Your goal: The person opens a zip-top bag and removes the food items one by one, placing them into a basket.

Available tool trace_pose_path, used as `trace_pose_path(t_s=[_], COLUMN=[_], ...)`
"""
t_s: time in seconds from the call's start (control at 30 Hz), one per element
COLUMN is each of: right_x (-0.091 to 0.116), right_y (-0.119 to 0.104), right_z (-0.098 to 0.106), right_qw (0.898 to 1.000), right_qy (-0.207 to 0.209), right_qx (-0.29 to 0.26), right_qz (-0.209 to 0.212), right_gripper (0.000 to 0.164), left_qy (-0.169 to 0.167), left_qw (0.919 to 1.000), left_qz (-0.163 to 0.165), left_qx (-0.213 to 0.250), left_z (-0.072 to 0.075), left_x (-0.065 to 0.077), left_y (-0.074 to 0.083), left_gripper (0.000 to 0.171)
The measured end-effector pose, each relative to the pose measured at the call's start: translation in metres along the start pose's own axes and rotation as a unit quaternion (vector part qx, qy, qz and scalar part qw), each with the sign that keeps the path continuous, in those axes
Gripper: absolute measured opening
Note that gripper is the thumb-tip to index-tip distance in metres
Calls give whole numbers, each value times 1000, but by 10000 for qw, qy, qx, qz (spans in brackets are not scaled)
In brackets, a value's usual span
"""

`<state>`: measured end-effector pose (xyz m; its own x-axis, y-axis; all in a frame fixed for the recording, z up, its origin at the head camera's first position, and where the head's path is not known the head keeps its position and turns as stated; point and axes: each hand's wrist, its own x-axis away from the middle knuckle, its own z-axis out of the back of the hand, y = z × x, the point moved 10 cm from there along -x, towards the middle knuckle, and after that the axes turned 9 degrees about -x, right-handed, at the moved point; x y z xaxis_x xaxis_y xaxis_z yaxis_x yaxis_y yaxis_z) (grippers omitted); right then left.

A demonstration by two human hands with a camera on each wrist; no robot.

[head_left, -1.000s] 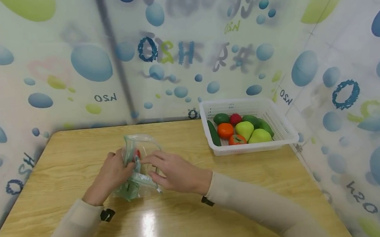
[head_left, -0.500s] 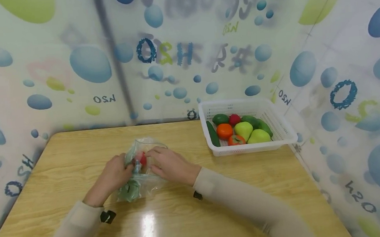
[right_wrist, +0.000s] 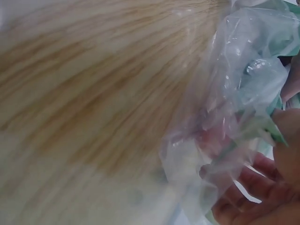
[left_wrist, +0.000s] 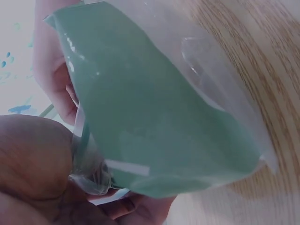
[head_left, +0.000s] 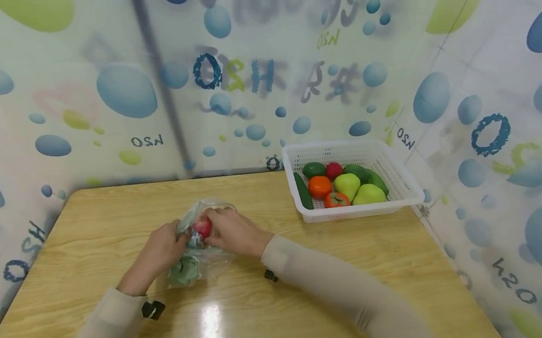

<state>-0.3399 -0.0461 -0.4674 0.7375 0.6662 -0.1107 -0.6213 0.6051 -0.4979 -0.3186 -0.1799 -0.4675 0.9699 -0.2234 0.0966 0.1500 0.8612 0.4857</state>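
A plastic bag [head_left: 185,270], part clear and part pale green, stands partly opened on the table between both hands. My left hand [head_left: 160,250] grips its left edge; the left wrist view shows the green panel [left_wrist: 140,108] in front of curled fingers. Inside the bag's mouth sits a red round fruit [head_left: 202,227], its exact kind unclear. My right hand [head_left: 235,230] reaches in from the right and holds the fruit between thumb and fingers. In the right wrist view, clear film [right_wrist: 229,93] covers part of the fingers and blurs the red fruit.
A white plastic basket [head_left: 362,210] stands at the table's back right. It holds green pears [head_left: 348,186], orange persimmons [head_left: 320,187], a red fruit [head_left: 334,170], a cucumber [head_left: 303,192] and other green produce. A patterned wall lies behind the wooden table [head_left: 266,312].
My right hand has moved slightly left and up into the bag's mouth, closing round the red fruit. More of the fruit shows now. My left hand keeps hold of the bag.
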Motion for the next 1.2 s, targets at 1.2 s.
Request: trace_pose_path(t_s=[1.2], right_x=[18], right_y=[2], right_z=[20], right_qw=[9977], right_qy=[298], right_qx=[580], right_qz=[-161], right_gripper=[73], left_qy=[172], left_qw=[9992], left_qz=[22], left_qx=[-356], left_z=[2], left_x=[-8], left_y=[9], left_gripper=[30])
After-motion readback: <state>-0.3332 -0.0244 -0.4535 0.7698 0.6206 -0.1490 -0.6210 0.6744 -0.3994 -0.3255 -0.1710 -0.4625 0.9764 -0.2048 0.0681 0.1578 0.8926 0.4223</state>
